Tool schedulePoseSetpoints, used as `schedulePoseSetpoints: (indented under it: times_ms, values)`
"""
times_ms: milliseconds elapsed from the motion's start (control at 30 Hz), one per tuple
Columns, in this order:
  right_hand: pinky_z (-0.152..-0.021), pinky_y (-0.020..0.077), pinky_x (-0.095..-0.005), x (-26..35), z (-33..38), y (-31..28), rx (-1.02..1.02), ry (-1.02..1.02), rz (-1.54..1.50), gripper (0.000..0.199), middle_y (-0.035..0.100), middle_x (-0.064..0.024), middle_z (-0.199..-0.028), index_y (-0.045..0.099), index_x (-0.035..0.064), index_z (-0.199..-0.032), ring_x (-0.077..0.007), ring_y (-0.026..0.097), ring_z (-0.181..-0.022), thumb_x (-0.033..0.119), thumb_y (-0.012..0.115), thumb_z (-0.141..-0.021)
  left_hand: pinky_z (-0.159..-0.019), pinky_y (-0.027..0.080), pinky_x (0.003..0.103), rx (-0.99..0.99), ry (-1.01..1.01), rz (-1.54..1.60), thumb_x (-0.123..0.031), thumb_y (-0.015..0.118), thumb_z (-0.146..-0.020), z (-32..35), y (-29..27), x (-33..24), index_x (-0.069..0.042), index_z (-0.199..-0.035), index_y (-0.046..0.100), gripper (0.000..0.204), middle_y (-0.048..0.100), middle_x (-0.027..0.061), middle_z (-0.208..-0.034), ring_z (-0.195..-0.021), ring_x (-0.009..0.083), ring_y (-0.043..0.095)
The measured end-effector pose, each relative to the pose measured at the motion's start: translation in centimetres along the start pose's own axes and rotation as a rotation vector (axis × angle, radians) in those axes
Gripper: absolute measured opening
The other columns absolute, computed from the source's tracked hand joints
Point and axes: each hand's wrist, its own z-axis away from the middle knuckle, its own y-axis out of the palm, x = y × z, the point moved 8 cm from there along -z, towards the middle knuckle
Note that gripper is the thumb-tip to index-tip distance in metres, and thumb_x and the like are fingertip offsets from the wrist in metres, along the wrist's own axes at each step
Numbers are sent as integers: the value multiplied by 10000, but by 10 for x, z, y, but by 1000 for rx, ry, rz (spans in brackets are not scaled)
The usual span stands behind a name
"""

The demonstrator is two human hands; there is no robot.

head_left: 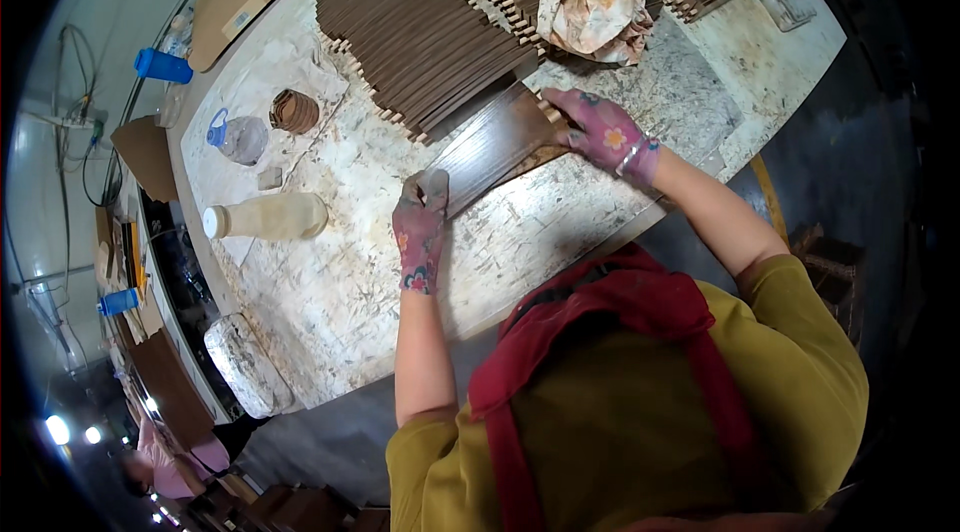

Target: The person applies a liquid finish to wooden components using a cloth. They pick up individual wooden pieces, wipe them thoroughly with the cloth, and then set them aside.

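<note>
Gloved hands [420,232] gripping wood plank [495,144], stacked slats [425,37], crumpled rag [592,2] beyond

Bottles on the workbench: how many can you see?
2. A clear bottle with a blue cap stands near the bench's left edge; a cream bottle with a white cap lies on its side just below it. Others may be hidden.

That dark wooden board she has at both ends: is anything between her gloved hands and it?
Nothing visible. The left hand grips the near end of the dark wooden board and the right hand holds the far end, directly, beside the row of stacked slats.
</note>
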Motion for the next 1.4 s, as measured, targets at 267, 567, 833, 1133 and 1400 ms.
schedulePoseSetpoints:
  times_ms: [267, 567, 833, 1133, 1400]
  values:
    - [-1157, 328, -409, 11, -22, -7, 28, -208, -98, 932, 337, -237, -1533, 279, 49, -1517, -400, 386, -1388, 322, 788, -785, -1024, 431, 427, -150, 560, -401, -399, 859, -681, 51, -10, -85, 35, -1339, 491, 870, 575, 220, -1257, -1172, 371, 544]
    - [-1146, 348, -384, 24, -22, -8, 118, -207, 39, 971, 340, -231, -1533, 252, 36, -1520, -382, 414, -1371, 265, 802, -752, -1117, 351, 449, -56, 648, -797, -441, 732, -756, 43, 19, -101, 24, -1449, 388, 903, 478, 217, -1407, -1334, 392, 423]
    - [-1058, 443, -397, -19, -40, 33, 40, -170, 2, 737, 387, -165, -1529, 301, 76, -1513, -343, 526, -1285, 367, 622, -917, -944, 485, 436, 88, 726, -632, -311, 823, -691, 26, 18, -116, -3, -1478, 348, 969, 560, 228, -1222, -1118, 381, 570]
    - [-869, 519, -448, 2, -16, 22, -45, -263, -175, 643, 547, -205, -1241, 417, 52, -1321, -391, 619, -1054, 114, 731, -764, -774, 494, 508, 81, 789, -749, -432, 758, -697, 42, 40, -95, -46, -1452, 392, 923, 591, 211, -994, -879, 408, 605]
    - [-1008, 456, -472, 35, 18, -11, 268, -231, 7, 780, 417, -233, -1443, 350, 87, -1457, -431, 532, -1205, 458, 698, -865, -912, 486, 495, 31, 1006, -526, -541, 736, -768, 88, 10, -141, 2, -1421, 419, 906, 582, 222, -1196, -1079, 394, 582]
